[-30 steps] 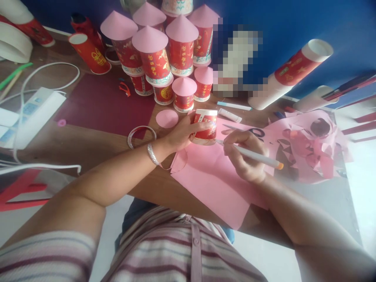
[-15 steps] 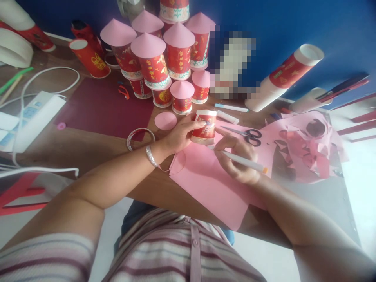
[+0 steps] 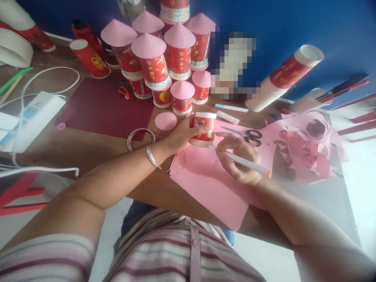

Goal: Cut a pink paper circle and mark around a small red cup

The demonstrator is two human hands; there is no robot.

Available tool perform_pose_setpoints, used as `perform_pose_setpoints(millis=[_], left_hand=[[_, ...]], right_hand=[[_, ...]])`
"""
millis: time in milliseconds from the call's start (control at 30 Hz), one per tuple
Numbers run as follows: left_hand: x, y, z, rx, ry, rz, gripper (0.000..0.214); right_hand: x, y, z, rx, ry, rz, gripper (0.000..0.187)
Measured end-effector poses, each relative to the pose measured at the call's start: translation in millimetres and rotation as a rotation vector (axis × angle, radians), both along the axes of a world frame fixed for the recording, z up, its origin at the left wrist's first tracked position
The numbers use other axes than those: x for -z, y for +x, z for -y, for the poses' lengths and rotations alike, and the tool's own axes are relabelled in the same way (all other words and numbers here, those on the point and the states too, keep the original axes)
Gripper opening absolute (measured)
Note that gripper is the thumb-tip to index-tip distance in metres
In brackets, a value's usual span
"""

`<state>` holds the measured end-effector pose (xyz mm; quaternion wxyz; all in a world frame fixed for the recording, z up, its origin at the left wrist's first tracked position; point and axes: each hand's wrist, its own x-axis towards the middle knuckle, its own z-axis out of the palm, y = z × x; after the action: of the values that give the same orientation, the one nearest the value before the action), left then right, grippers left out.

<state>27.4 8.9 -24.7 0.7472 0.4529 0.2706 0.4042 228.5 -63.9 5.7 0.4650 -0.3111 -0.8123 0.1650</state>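
Pink paper sheet (image 3: 211, 184) lies on the desk (image 3: 96, 145). On it the left hand (image 3: 180, 137) grips a small red paper cup (image 3: 203, 129) from the left, fingers wrapped around its wall. The cup stands between both hands. Just right, the right hand (image 3: 235, 168) pinches a white pen (image 3: 255, 166), with its tip at the cup's base and its barrel slanting rightward, toward the person.

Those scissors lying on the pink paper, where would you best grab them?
Probably by the black handle loops, coming from the right. The scissors lie flat on the pink paper with blades pointing left toward the red cup, and the right hand with its pen sits just on their near side.
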Motion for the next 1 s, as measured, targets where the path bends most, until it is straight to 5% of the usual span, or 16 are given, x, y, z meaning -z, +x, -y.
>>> perform_pose_setpoints(millis=[200, 467, 1000], left_hand=[[6.6, -0.3, -1.7, 0.002, 0.027, 0.037, 0.044], [2.2, -0.7, 0.2, 0.01, 0.037, -0.004, 0.041], [3.9, -1.6, 0.8, -0.005, -0.002, -0.046, 0.049]], right_hand=[[1.8, 0.7, 4.0, 0.185, 0.022, 0.112, 0.014], [8.0, -4.8, -0.9, 0.106, 0.221, 0.12, 0.024], [9.2, -3.8, -1.5, 0.105, 0.216, 0.139, 0.024]])
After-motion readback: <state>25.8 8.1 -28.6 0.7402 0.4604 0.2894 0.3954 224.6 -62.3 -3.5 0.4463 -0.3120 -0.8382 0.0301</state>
